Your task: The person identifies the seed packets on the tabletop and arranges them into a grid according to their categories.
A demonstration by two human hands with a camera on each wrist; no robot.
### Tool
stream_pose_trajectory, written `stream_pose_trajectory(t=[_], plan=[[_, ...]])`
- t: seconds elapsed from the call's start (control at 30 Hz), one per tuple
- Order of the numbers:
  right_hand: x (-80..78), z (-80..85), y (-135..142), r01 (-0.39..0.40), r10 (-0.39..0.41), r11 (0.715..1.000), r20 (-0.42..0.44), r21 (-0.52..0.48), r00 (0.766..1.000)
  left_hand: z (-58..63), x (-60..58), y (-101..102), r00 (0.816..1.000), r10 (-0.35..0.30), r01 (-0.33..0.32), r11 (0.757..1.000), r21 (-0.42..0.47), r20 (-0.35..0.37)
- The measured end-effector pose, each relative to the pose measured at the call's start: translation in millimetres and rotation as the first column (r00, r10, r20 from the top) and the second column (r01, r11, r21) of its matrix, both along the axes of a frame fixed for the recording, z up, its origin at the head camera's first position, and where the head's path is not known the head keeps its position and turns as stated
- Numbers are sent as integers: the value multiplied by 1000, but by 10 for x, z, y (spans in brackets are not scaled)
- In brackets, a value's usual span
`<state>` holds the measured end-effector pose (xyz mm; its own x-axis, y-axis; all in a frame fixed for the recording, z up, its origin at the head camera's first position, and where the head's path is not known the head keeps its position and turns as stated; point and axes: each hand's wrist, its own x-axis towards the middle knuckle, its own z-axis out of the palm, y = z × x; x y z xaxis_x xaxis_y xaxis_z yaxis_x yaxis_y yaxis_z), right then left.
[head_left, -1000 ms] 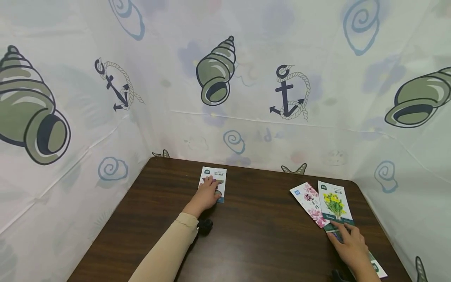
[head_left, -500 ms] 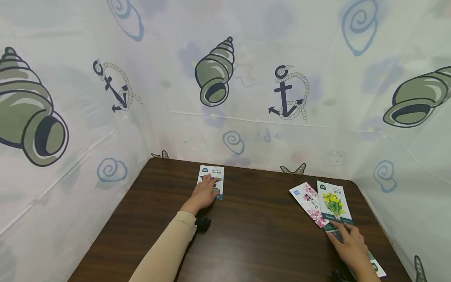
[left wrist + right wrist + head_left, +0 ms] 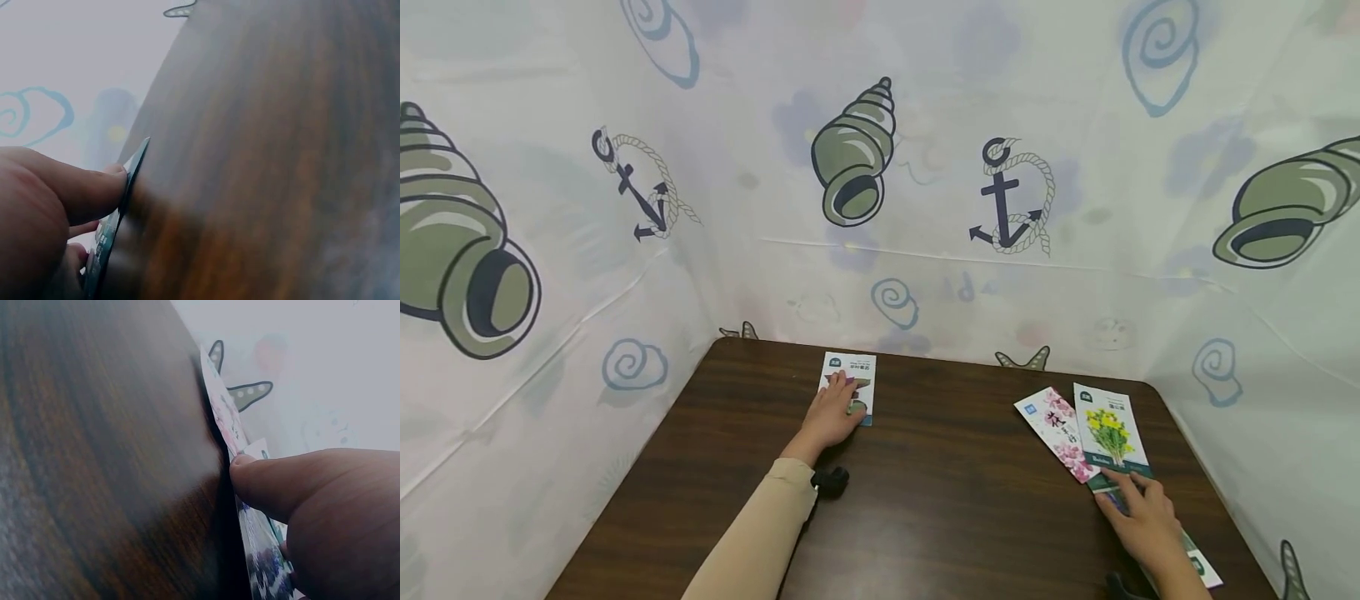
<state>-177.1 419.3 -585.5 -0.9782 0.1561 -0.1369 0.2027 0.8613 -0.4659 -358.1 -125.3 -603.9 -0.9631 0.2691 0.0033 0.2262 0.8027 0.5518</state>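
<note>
At the back left of the table, my left hand (image 3: 831,415) rests with extended fingers on a white seed packet (image 3: 863,367) bearing a purple and green picture. The left wrist view shows the thumb (image 3: 100,190) on this thin packet near its edge. On the right, my right hand (image 3: 1146,525) lies over a green and white seed packet (image 3: 1204,568), mostly covered, with purple flowers (image 3: 265,569) showing in the right wrist view. Its fingertips reach the bottom of a yellow-flower seed packet (image 3: 1108,425). A pink-blossom seed packet (image 3: 1060,433) lies slanted beside that one, partly overlapped.
The dark wooden table (image 3: 955,475) has rounded far corners. Pale fabric printed with shells and anchors (image 3: 1000,196) surrounds its back and sides. A black wrist strap mount (image 3: 831,482) sits at the left wrist, and another dark one (image 3: 1120,586) beside the right.
My left hand and the packet under it have shifted slightly toward the back of the table, then stayed put. My right hand and its packets have not moved.
</note>
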Motion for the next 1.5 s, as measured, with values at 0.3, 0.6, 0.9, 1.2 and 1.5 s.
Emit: stream_pose_trajectory(t=[0.3, 0.6, 0.9, 1.2, 1.5], plan=[[4, 9, 35, -4, 4, 1000, 17, -5, 1000, -34, 4, 26, 996, 29, -16, 990, 142, -88], [-19, 48, 36, -24, 24, 1000, 3, 11, 1000, 45, 66, 41, 992, 61, -45, 989, 140, -111], [17, 106, -23, -41, 46, 998, -128, 40, 991, 51, 84, 1, 987, 70, -45, 984, 171, -144], [56, 99, -104, -71, 80, 996, -164, 63, 983, 72, 120, -21, 985, 75, -42, 977, 211, -154], [70, 118, -145, -80, 86, 994, -87, 73, 993, 58, 115, -11, 981, 49, -19, 987, 160, -188]])
